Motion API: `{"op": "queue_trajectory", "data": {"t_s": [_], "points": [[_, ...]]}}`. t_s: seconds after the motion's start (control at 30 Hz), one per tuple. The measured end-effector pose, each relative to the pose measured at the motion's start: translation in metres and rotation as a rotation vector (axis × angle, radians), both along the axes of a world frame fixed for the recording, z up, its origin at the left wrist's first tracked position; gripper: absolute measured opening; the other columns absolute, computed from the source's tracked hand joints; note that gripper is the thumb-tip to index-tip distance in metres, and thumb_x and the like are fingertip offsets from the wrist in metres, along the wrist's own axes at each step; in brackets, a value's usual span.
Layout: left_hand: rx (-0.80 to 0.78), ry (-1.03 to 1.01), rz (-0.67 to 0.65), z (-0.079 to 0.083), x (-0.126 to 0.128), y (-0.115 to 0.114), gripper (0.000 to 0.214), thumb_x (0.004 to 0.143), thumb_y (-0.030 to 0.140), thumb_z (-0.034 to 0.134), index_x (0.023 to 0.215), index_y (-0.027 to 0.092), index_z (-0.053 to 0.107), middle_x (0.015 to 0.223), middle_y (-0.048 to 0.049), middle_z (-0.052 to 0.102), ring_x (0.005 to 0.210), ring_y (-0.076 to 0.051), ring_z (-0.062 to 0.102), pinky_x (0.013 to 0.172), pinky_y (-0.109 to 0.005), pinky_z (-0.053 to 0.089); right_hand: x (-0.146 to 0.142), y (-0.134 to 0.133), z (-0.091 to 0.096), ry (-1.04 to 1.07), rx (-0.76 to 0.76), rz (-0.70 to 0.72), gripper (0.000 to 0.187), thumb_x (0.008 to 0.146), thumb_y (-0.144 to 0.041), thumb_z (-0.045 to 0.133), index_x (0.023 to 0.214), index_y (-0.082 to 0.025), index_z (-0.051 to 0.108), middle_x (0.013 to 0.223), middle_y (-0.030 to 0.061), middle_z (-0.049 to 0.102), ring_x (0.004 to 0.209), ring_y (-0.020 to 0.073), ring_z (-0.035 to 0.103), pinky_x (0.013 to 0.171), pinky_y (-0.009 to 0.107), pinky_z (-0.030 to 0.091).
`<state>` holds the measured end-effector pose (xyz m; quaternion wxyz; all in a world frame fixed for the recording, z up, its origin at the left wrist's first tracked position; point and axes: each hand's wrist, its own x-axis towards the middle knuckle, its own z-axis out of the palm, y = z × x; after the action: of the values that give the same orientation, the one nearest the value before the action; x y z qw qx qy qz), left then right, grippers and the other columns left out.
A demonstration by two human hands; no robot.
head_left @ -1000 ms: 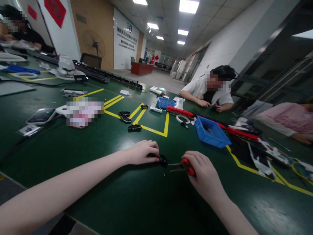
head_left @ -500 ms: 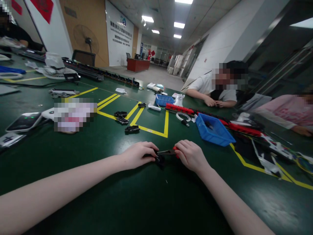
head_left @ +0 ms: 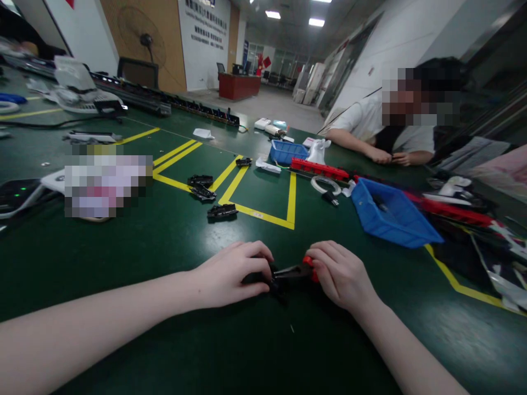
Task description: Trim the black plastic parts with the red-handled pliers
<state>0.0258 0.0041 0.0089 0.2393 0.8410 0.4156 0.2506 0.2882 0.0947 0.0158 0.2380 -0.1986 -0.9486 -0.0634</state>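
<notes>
From my end, I've got the left hand (head_left: 233, 277) pinching a small black part (head_left: 279, 288) over the green surface (head_left: 206, 356), and the right hand (head_left: 343, 277) wrapped around red-handled pliers (head_left: 303, 270), tips right at it. Similar black pieces (head_left: 222, 212) sit near the yellow tape (head_left: 292, 200).

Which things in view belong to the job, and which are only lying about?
Likely in use:
red-handled pliers in right hand
black part in left hand
perhaps loose black pieces

Likely lying about:
coiled white cable
long red strip

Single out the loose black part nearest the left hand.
The frontmost black part, beside the yellow tape; the others lie farther from the left hand.
</notes>
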Motion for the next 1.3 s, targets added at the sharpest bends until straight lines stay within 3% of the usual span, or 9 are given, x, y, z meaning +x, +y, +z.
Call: {"op": "queue_trajectory", "data": {"t_s": [0.5, 1.3], "points": [[0.033, 0.033, -0.019, -0.0012, -0.001, 0.0005, 0.012, 0.091, 0.029, 0.064, 0.099, 0.021, 0.064, 0.112, -0.0037, 0.062, 0.106, -0.021, 0.059, 0.09, -0.036, 0.043, -0.0041, -0.001, -0.001, -0.009, 0.094, 0.066, 0.017, 0.093, -0.016, 0.047, 0.091, -0.013, 0.064, 0.087, 0.0105, 0.066, 0.079, 0.0197, 0.06, 0.07, 0.034, 0.048], [0.065, 0.033, -0.029, -0.0058, -0.0023, 0.0025, 0.01, 0.091, 0.03, 0.064, 0.097, 0.021, 0.064, 0.112, -0.0031, 0.062, 0.102, -0.021, 0.059, 0.087, -0.036, 0.041, -0.0056, -0.0032, -0.0003, -0.013, 0.103, 0.096, 0.018, 0.091, -0.013, 0.046, 0.087, -0.012, 0.063, 0.084, 0.0106, 0.066, 0.077, 0.0186, 0.06, 0.07, 0.033, 0.05]]}}
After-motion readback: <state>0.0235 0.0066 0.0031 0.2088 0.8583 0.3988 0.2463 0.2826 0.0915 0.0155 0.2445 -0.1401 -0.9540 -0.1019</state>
